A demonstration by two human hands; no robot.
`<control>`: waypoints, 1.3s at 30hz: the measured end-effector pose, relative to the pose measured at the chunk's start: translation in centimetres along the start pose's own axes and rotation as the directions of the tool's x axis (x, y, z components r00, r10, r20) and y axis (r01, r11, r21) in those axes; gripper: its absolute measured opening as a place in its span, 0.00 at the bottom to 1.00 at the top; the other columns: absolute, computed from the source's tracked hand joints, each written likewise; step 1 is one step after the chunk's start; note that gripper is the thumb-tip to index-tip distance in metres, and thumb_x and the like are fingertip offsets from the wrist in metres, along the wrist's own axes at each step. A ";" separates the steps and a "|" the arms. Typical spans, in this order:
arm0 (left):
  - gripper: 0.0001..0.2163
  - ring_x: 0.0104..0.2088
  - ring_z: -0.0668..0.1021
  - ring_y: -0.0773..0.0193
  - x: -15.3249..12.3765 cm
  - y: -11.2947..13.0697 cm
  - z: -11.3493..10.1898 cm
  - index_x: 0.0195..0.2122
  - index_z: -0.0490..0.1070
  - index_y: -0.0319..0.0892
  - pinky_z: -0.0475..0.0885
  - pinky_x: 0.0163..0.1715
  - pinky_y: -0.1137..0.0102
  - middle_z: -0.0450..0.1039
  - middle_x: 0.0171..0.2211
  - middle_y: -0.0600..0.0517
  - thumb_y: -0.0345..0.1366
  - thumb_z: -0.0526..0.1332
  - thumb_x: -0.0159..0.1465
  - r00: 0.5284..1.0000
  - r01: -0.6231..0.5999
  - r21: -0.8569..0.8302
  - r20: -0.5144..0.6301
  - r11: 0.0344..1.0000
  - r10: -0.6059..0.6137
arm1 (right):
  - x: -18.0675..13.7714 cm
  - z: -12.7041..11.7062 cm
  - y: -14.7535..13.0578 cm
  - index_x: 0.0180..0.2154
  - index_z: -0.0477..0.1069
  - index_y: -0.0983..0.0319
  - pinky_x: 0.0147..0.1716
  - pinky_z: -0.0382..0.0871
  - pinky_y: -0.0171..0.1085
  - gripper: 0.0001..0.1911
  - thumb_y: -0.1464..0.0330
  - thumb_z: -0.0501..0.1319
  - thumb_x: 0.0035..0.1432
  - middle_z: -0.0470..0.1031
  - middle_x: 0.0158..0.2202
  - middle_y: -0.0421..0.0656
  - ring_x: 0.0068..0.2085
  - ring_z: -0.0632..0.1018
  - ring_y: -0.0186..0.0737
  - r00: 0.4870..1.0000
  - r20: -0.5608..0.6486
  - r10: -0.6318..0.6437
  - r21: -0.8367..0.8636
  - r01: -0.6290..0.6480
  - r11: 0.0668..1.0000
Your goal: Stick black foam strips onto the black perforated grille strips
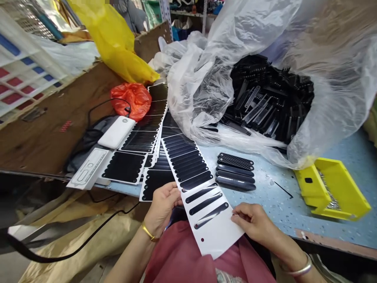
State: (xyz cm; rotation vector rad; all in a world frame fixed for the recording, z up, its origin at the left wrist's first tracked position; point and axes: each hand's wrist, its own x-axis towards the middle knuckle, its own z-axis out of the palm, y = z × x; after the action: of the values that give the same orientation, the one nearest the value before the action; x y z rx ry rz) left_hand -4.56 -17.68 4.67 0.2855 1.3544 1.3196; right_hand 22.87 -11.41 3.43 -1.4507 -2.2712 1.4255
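Sticker sheet held across the lap, one strip at the right-hand edge about to be lifted

The white backing sheet (203, 204) of black oblong stickers runs from the table edge down over your lap; its lower part is already bare. Your left hand (161, 208) pinches the sheet's left edge, thumb on top, fingers beneath. Your right hand (253, 222) rests at the right edge, fingertips pressed together beside the lowest sticker (211, 215); you cannot tell whether its end is gripped yet. This appears to be the peeling step. The next move likely calls for a clean lift of that end, sheet kept taut. Just beyond lie four black slotted parts (235, 171) on the blue table (277, 200), then further sheets (138, 149), a clear bag of parts (265, 106) and a yellow bin (332, 188)
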 end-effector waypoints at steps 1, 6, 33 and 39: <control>0.17 0.25 0.79 0.62 0.0 -0.1 0.0 0.38 0.78 0.33 0.74 0.25 0.72 0.80 0.28 0.44 0.37 0.72 0.48 1.000 0.002 0.009 -0.002 1.000 -0.002 | 0.1 -0.1 -0.1 0.26 0.75 0.63 0.27 0.60 0.36 0.13 0.64 0.57 0.57 0.69 0.22 0.41 0.25 0.70 0.37 0.997 -0.033 -0.065 -0.116 0.061 0.991; 0.13 0.24 0.78 0.65 -0.1 -0.7 -0.2 0.36 0.78 0.34 0.73 0.23 0.73 0.79 0.27 0.46 0.37 0.70 0.52 1.000 0.007 -0.012 -0.016 1.000 -0.007 | 2.5 1.0 -3.3 0.29 0.76 0.62 0.28 0.60 0.36 0.15 0.66 0.55 0.64 0.69 0.24 0.43 0.26 0.71 0.37 0.895 -0.247 -0.372 -0.333 0.282 0.900; 0.09 0.24 0.75 0.65 1.0 -0.2 0.3 0.27 0.80 0.35 0.71 0.25 0.72 0.76 0.23 0.48 0.35 0.71 0.46 0.999 -0.033 -0.024 -0.009 0.999 0.032 | 10.2 5.4 -12.0 0.29 0.74 0.65 0.30 0.63 0.35 0.10 0.66 0.60 0.58 0.76 0.29 0.47 0.31 0.75 0.40 0.931 -0.059 -0.361 -0.426 0.304 0.852; 0.08 0.22 0.72 0.67 1.1 -0.5 0.9 0.26 0.79 0.36 0.67 0.23 0.74 0.75 0.20 0.51 0.35 0.71 0.46 0.994 -0.095 0.026 -0.043 0.995 0.096 | 10.2 4.7 -12.4 0.27 0.75 0.66 0.28 0.61 0.36 0.08 0.72 0.58 0.53 0.77 0.27 0.49 0.29 0.74 0.40 0.926 -0.007 -0.378 -0.405 0.343 0.847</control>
State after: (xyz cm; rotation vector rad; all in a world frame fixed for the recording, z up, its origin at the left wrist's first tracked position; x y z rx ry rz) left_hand -3.96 -16.48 3.97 0.3432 1.4097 1.3971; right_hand 6.70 -8.18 6.19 -1.0427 -2.6999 0.8079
